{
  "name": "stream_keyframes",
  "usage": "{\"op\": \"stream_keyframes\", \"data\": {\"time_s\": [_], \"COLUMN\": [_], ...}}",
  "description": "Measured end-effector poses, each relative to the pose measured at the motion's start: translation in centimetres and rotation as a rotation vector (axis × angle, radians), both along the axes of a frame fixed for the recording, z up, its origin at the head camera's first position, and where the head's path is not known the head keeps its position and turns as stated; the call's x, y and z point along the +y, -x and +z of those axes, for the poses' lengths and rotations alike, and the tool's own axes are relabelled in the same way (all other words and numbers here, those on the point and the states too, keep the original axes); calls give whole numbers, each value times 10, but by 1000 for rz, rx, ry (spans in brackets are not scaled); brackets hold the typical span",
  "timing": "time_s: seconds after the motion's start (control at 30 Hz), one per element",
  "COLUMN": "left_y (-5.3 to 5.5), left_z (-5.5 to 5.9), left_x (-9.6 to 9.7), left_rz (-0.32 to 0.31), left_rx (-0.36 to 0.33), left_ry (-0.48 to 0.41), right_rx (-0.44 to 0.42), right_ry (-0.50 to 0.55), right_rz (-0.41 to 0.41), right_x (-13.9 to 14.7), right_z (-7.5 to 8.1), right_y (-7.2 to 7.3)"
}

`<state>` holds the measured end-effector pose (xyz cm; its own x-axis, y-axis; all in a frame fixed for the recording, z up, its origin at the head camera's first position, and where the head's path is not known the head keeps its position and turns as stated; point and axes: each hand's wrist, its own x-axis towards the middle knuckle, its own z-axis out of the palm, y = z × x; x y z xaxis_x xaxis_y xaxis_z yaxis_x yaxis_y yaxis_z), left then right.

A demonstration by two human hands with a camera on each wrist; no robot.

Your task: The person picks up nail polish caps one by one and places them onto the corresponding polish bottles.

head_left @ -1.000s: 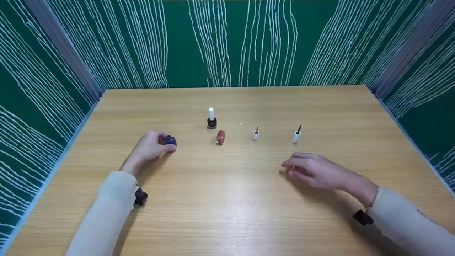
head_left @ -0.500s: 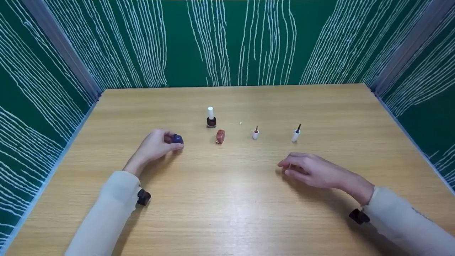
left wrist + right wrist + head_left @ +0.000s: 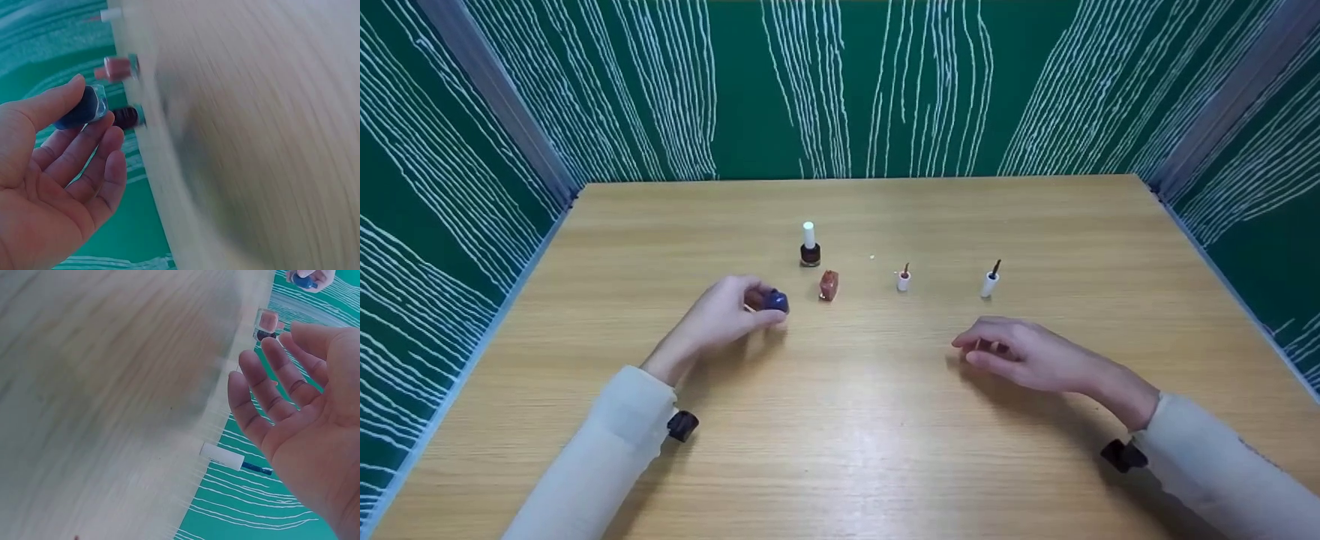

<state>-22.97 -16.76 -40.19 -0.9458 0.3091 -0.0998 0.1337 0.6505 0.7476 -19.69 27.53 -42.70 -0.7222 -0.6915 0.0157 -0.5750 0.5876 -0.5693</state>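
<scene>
My left hand pinches a blue nail polish bottle between thumb and fingers; in the left wrist view this bottle has no cap and its clear base faces the table. Just right of it stands an uncapped reddish-pink nail polish bottle. Behind that is a dark nail polish bottle with its white cap on. My right hand hovers low over the table, fingers loosely bent and holding nothing. Beyond it a white cap with a dark brush stands brush up.
A second white cap with a reddish brush stands brush up near the table's middle. A tiny white speck lies behind it. Green walls with white lines enclose the wooden table at back and sides.
My left hand has moved right with the blue nail polish bottle, closer to the reddish-pink one. The right hand has stayed nearly in place.
</scene>
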Motion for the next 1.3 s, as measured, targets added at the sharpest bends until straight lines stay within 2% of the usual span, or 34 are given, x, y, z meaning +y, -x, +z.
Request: {"op": "stream_keyframes", "data": {"time_s": [0.23,0.37,0.67,1.1,1.3], "left_y": [-9,-11,-15,-17,-16], "left_z": [-1,-2,2,2,1], "left_x": [17,23,39,64,81], "left_rz": [-59,-60,-84,-140,-191], "left_rx": [14,-4,34,37,30], "left_ry": [-12,-42,-107,-107,-105], "right_rx": [12,10,-49,-89,-100], "right_ry": [13,13,28,56,65], "right_rz": [-4,-9,-52,-119,-169], "right_x": [0,-1,2,9,15], "right_z": [-1,0,5,7,7], "right_y": [1,2,5,10,11]}}
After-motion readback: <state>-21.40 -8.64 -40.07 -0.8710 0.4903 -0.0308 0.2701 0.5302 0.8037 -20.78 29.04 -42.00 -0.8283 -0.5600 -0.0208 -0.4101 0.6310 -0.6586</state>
